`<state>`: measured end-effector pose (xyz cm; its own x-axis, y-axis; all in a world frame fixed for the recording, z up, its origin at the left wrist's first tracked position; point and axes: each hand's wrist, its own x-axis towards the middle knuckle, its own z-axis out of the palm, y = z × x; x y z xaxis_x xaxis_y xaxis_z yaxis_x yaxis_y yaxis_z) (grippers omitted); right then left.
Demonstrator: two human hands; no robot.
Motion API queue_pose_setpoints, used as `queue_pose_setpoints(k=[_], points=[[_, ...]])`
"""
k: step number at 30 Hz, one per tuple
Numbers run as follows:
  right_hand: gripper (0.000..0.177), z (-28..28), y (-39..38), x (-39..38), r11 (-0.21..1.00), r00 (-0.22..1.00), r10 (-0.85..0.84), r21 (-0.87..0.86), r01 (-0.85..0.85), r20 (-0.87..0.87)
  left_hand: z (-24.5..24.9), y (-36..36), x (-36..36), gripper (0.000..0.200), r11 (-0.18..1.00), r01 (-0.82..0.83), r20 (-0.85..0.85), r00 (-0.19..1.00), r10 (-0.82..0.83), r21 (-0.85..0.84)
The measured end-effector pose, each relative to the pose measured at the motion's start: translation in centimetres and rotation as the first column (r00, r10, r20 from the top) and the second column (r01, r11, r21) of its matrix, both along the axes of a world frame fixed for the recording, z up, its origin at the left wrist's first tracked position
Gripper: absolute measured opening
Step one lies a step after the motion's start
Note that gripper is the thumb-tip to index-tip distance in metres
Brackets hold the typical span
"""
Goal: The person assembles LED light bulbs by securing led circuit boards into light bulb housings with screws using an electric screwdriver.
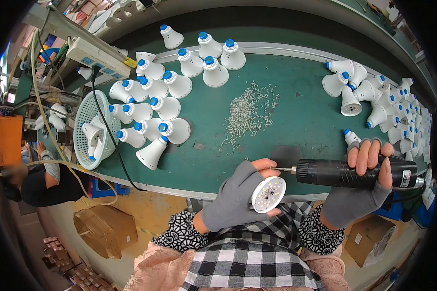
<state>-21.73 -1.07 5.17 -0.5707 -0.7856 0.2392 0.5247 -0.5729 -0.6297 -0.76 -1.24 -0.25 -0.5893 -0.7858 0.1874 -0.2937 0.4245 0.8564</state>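
Note:
My left hand, in a grey fingerless glove, is closed around an LED bulb whose round face with small LED chips is turned toward me. Its forefinger and thumb side reach up to the thin bit of the electric screwdriver; whether a screw sits there is too small to tell. My right hand, gloved the same way, grips the black body of that screwdriver, which lies level and points left. Beyond my hands, a pile of small screws is spread over the green mat.
White bulb housings with blue caps stand and lie at the left, and many more crowd the right. A pale green basket holds several others. A power strip with a black cable hangs at upper left. Another person's arm shows at far left.

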Motion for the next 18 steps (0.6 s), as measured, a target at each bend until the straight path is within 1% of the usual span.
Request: queue_pose_setpoints(k=[3,4,6,7,10,13,14,16,18], points=[[0.026,0.2,-0.4,-0.2,0.997,0.997,0.073,-0.028,-0.073,0.000,-0.2,-0.2,0.1,0.066,0.997,0.036,0.042,0.999,-0.034,-0.063],[0.027,0.1,-0.7,-0.4,0.989,0.991,0.133,-0.058,-0.135,-0.024,-0.3,-0.2,0.2,0.065,0.995,0.055,0.059,0.997,-0.050,-0.085],[0.030,-0.3,-1.1,-0.9,0.960,0.966,0.248,-0.112,-0.255,-0.076,-0.4,-0.3,0.5,0.063,0.995,0.070,0.099,0.993,-0.062,-0.075],[0.030,-0.3,-1.1,-0.9,0.963,0.968,0.239,-0.105,-0.247,-0.082,-0.4,-0.4,0.5,0.063,0.995,0.077,0.119,0.991,-0.068,-0.071],[0.030,-0.3,-1.0,-0.5,0.973,0.976,0.200,-0.100,-0.208,-0.080,-0.4,-0.5,0.5,0.066,0.999,0.041,0.020,0.999,-0.042,0.019],[0.028,-0.2,-0.6,-0.6,0.994,0.999,0.052,-0.096,-0.051,0.002,-1.1,-0.6,0.3,0.066,0.997,-0.054,-0.089,0.994,0.059,0.061],[0.027,-0.2,-0.3,-0.9,0.995,0.999,0.025,-0.098,-0.023,0.021,-1.3,-0.3,0.5,0.067,0.982,-0.091,-0.071,0.992,0.104,0.167],[0.027,-0.1,0.5,-1.1,0.995,0.998,-0.021,-0.091,0.026,0.052,-1.5,0.6,0.9,0.069,0.914,-0.165,-0.022,0.982,0.186,0.371],[0.028,-0.1,1.4,-0.9,0.995,0.996,-0.060,-0.072,0.064,0.064,-1.4,0.5,0.7,0.073,0.923,-0.208,-0.004,0.975,0.222,0.324]])
